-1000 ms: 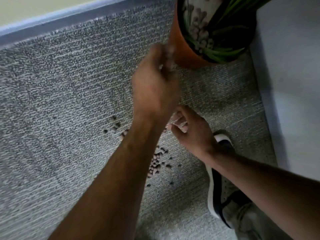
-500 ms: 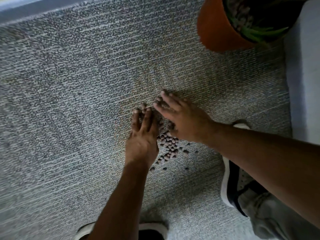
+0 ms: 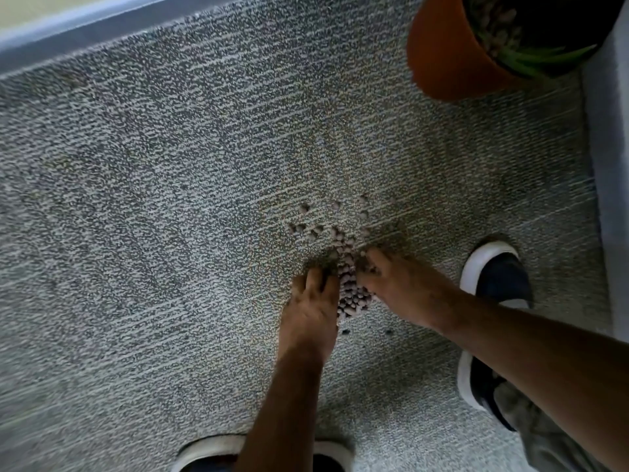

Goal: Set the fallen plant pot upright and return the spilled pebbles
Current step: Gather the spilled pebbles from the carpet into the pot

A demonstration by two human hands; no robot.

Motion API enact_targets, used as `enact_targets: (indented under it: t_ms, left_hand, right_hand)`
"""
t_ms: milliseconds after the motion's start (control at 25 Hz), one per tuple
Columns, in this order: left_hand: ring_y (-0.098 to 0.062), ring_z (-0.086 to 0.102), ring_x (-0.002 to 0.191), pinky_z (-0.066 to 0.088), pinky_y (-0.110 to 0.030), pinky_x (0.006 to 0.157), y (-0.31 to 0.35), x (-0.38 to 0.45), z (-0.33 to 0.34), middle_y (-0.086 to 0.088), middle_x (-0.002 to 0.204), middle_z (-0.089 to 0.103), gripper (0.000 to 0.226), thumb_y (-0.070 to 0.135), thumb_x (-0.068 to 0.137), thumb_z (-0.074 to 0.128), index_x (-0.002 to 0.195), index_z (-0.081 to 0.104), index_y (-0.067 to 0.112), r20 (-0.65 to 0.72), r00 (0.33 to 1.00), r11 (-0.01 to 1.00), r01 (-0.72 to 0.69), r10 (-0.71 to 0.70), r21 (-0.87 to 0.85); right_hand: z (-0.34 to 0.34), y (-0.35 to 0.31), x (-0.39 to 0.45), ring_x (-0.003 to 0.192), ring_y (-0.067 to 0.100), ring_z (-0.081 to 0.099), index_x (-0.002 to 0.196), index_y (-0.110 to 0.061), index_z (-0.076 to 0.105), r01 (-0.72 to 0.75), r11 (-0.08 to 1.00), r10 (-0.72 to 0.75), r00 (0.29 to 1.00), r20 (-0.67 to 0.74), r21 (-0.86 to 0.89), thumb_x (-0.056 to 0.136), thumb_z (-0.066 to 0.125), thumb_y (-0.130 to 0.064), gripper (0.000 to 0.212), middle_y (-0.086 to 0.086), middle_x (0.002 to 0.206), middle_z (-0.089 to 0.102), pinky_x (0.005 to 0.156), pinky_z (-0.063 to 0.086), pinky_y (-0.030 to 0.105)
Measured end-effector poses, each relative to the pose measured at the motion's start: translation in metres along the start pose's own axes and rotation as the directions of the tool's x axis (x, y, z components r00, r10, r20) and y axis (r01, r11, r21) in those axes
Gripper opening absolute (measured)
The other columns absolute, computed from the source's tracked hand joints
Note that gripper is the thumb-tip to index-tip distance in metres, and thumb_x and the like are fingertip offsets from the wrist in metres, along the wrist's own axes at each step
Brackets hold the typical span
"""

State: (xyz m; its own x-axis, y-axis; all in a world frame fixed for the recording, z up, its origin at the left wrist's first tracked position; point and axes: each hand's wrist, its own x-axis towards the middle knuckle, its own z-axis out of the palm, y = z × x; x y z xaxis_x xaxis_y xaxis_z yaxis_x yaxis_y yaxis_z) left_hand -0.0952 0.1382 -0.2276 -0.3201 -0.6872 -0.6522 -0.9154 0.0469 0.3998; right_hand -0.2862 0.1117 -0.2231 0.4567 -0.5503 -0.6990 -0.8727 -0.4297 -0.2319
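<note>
The orange plant pot [image 3: 446,59] stands upright at the top right, with green leaves and pebbles inside it. A heap of small brownish pebbles [image 3: 352,287] lies on the grey carpet between my two hands. My left hand [image 3: 311,311] rests palm down against the heap's left side, fingers together. On the right side, my right hand [image 3: 405,291] presses palm down against the heap, with its fingers spread a little. Several loose pebbles [image 3: 316,229] lie scattered just beyond the heap. Neither hand has lifted any pebbles.
A dark shoe with a white sole [image 3: 493,277] stands right of the hands, and another shoe [image 3: 218,454] shows at the bottom edge. A grey baseboard [image 3: 85,32] runs along the top left. A pale wall or panel [image 3: 609,165] closes the right side.
My left hand came down from near the pot to the carpet. Both hands have drawn the pebbles together into a tighter heap between them.
</note>
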Motion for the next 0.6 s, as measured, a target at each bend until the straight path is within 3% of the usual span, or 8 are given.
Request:
enact_targets:
  t_ms: [120,240,440,520,600]
  left_hand:
    - [-0.03,0.047,0.122,0.058,-0.041,0.083,0.0009,-0.0026,-0.0013,-0.01,0.146,0.039,0.061,-0.002,0.087,0.049,0.144,0.04,0.02,-0.003,1.0,1.0,0.011,-0.011,-0.027]
    - [-0.026,0.051,0.118,0.059,-0.039,0.084,0.0007,-0.0047,-0.0011,-0.008,0.139,0.047,0.054,-0.001,0.088,0.051,0.138,0.047,0.018,-0.021,1.0,0.999,0.008,-0.009,-0.046]
    - [-0.027,0.051,0.126,0.057,-0.039,0.092,0.0033,-0.0058,0.002,-0.008,0.148,0.045,0.055,0.0,0.092,0.05,0.143,0.043,0.018,-0.031,0.997,0.991,0.065,-0.069,-0.116]
    - [-0.027,0.054,0.123,0.057,-0.039,0.089,0.0074,-0.0047,0.0033,-0.008,0.149,0.044,0.053,0.003,0.093,0.05,0.144,0.043,0.019,-0.034,0.994,0.988,0.098,-0.103,-0.121]
    - [-0.027,0.056,0.117,0.057,-0.038,0.085,0.0093,-0.0026,0.0052,-0.006,0.146,0.045,0.053,0.006,0.093,0.051,0.143,0.043,0.021,-0.027,0.993,0.988,0.108,-0.111,-0.115]
  right_hand:
    - [0.0027,-0.0003,0.0009,0.09,0.033,0.066,0.133,-0.023,0.048,0.058,0.998,-0.055,0.995,0.084,-0.029,0.09,0.06,-0.014,0.046,0.015,0.142,0.033,0.067,0.059,0.041]
    - [-0.0008,-0.0022,0.001,0.081,0.027,0.066,0.129,-0.019,0.053,0.163,0.984,-0.151,0.976,0.154,-0.072,0.092,0.059,-0.016,0.038,0.012,0.132,0.044,0.063,0.059,0.037]
    - [-0.0047,-0.0012,0.0021,0.085,0.029,0.066,0.111,-0.011,0.064,0.3,0.927,-0.244,0.938,0.244,-0.226,0.091,0.063,-0.017,0.021,0.014,0.121,0.055,0.056,0.048,0.034]
    - [-0.0062,-0.0027,0.0022,0.084,0.029,0.067,0.103,-0.01,0.067,0.314,0.919,-0.256,0.935,0.244,-0.239,0.091,0.062,-0.018,0.016,0.013,0.116,0.058,0.054,0.046,0.033]
    - [-0.0058,-0.0063,0.0001,0.082,0.029,0.068,0.102,-0.008,0.068,0.282,0.937,-0.243,0.951,0.192,-0.208,0.092,0.06,-0.018,0.016,0.012,0.115,0.061,0.057,0.052,0.034]
